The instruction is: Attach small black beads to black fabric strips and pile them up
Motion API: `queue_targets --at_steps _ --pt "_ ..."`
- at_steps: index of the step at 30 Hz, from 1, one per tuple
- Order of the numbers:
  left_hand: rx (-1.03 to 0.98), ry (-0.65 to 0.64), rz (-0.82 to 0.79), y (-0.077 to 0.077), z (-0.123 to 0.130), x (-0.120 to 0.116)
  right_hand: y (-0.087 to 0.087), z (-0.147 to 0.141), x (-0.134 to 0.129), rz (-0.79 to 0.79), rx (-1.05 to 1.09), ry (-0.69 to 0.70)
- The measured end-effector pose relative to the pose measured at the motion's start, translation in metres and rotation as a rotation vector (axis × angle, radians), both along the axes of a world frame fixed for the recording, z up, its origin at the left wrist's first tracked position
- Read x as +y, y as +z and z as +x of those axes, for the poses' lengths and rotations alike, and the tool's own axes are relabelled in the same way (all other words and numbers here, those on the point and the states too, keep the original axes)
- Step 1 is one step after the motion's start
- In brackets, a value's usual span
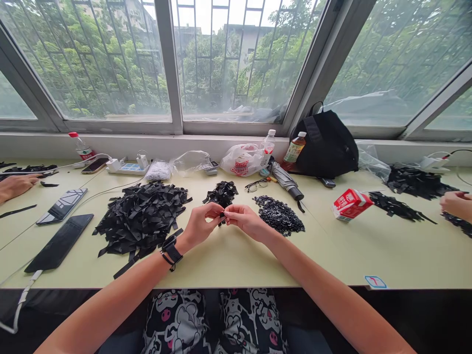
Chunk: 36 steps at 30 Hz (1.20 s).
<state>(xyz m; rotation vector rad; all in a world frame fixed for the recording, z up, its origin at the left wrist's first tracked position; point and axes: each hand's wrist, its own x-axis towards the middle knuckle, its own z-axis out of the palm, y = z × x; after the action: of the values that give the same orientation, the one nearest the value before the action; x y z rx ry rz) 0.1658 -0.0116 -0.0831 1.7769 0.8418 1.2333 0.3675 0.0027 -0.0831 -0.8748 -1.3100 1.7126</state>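
Note:
My left hand [202,222] and my right hand [244,220] meet fingertip to fingertip over the table, both pinched on a small black strip [221,222]. Whether a ring also sits between the fingers is too small to tell. Just behind them lies a small pile of black pieces [222,192]. Left of my hands spreads a large heap of short black strips [143,221]. To the right is a pile of small, shiny black rings [280,215].
Phones [61,241] lie at the left. A red carton [351,204], umbrella [285,181], glasses [257,185], plastic bag [241,160] and black backpack [326,142] stand or lie further back. Other people's hands [18,187] show at both sides, near more black strips [416,182].

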Motion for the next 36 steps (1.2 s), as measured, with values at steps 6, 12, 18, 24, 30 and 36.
queue_targets --at_steps 6,12,18,24,30,36 --pt "0.002 0.0 0.014 -0.0025 -0.0008 0.0018 0.006 0.0008 -0.0025 -0.039 0.018 0.025" --pt "-0.021 0.016 0.01 -0.0025 -0.0005 0.0022 0.0011 0.0024 0.0005 -0.016 0.0 0.003" --pt "-0.016 0.004 0.01 -0.002 -0.0014 0.003 -0.0029 0.0027 0.0019 0.009 -0.008 0.031" --pt "-0.004 -0.002 0.0 -0.0009 -0.0027 0.0036 -0.0028 0.0021 0.0004 0.084 -0.055 -0.016" --pt "0.042 0.003 0.027 -0.0019 -0.0031 0.0041 -0.0017 0.0014 -0.0005 0.133 -0.074 -0.029" --pt "0.076 0.008 0.076 -0.0052 -0.0026 0.0039 -0.0014 0.0011 -0.0013 0.149 -0.098 -0.041"
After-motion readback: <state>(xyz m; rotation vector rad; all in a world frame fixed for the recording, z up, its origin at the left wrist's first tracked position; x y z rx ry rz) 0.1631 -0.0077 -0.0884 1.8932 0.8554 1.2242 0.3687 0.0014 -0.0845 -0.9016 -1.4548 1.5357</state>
